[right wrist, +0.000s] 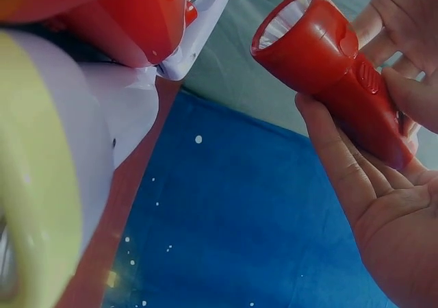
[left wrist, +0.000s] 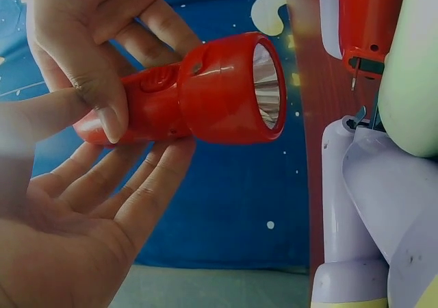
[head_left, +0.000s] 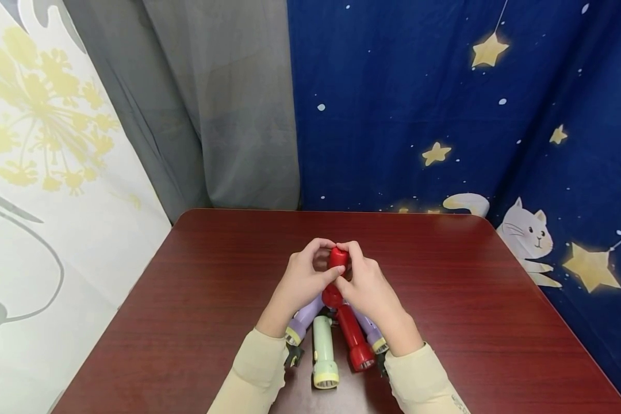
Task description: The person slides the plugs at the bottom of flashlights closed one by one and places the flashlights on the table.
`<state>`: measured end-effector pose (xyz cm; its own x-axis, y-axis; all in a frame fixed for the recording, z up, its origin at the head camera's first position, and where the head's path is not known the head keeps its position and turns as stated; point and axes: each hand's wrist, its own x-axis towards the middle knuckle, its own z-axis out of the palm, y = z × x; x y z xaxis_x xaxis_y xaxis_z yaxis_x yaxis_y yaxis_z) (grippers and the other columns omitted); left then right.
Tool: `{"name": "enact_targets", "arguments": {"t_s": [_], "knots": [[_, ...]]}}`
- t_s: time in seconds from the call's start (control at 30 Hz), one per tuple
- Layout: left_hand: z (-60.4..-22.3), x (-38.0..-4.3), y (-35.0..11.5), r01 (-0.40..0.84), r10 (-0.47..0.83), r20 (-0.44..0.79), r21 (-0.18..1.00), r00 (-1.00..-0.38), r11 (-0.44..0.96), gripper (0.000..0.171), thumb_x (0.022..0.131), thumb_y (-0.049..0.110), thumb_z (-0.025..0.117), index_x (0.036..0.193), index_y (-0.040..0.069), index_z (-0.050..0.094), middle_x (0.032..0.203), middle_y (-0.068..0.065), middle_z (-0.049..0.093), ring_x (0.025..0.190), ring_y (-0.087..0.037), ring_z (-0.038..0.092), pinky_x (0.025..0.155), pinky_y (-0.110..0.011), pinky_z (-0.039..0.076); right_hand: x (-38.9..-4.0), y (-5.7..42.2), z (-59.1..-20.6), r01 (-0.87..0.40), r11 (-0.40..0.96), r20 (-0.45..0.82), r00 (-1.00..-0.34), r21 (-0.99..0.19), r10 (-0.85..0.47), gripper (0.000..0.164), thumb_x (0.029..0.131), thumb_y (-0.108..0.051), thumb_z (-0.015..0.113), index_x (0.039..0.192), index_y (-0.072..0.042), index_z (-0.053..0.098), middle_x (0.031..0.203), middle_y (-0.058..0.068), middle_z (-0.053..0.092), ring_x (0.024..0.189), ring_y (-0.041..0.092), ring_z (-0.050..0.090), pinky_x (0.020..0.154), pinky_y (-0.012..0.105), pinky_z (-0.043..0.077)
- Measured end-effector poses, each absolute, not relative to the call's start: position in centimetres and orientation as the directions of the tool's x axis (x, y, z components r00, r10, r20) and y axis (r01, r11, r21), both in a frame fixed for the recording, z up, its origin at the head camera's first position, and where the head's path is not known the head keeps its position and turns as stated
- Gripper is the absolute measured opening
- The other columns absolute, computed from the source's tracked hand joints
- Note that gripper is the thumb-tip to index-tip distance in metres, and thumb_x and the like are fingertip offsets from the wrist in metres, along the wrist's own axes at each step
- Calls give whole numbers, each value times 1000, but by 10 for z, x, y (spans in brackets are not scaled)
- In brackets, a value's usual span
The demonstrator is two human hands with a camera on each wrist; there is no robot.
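Both hands hold one red flashlight (head_left: 333,296) above the table, its lens end lowered toward the pile. My left hand (head_left: 303,279) has fingers along one side and the thumb across the body. On the other side, my right hand (head_left: 364,287) grips the handle, its thumb beside the slide switch in the left wrist view. The reflector (left wrist: 268,85) shows inside the wide head. Below the hands lie a pale green flashlight (head_left: 323,351), a second red flashlight (head_left: 354,339), a left lilac flashlight (head_left: 305,319) and a right lilac flashlight (head_left: 374,333), partly hidden by the hands.
The flashlights fan out on a dark red-brown table (head_left: 212,276), lenses toward the person. A small dark piece (head_left: 293,356) sits by the left sleeve. Behind the table hang a grey curtain (head_left: 243,115) and a blue star-patterned curtain (head_left: 383,103).
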<state>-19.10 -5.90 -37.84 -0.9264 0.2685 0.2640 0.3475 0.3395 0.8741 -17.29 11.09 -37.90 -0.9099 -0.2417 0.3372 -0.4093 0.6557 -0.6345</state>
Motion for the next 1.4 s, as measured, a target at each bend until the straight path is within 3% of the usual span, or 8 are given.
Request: {"name": "enact_targets", "arguments": {"t_s": [0.47, 0.87, 1.4], "knots": [[-379, -190, -60, 362, 298, 265, 867, -917, 343, 37, 96, 15, 79, 129, 14, 64, 124, -9, 78, 110, -26, 78, 97, -43, 64, -172, 111, -382, -403, 662, 346, -911, -632, -225, 53, 93, -5, 77, 138, -7, 49, 103, 14, 76, 71, 12, 63, 68, 25, 58], [-380, -190, -60, 405, 333, 292, 844, -897, 352, 34, 96, 13, 79, 128, 13, 66, 124, -7, 78, 105, -22, 78, 96, -39, 64, -173, 111, -383, -392, 664, 338, -916, -637, -217, 46, 91, -2, 75, 126, -7, 47, 90, 10, 72, 65, 12, 58, 62, 23, 53], [-379, -188, -58, 396, 317, 294, 855, -902, 334, 35, 95, 9, 80, 126, 14, 66, 122, -8, 78, 105, -25, 79, 98, -43, 64, -172, 110, -384, -375, 665, 334, -922, -646, -195, 46, 90, -2, 75, 126, -7, 47, 93, 12, 75, 69, 12, 62, 66, 25, 56]]}}
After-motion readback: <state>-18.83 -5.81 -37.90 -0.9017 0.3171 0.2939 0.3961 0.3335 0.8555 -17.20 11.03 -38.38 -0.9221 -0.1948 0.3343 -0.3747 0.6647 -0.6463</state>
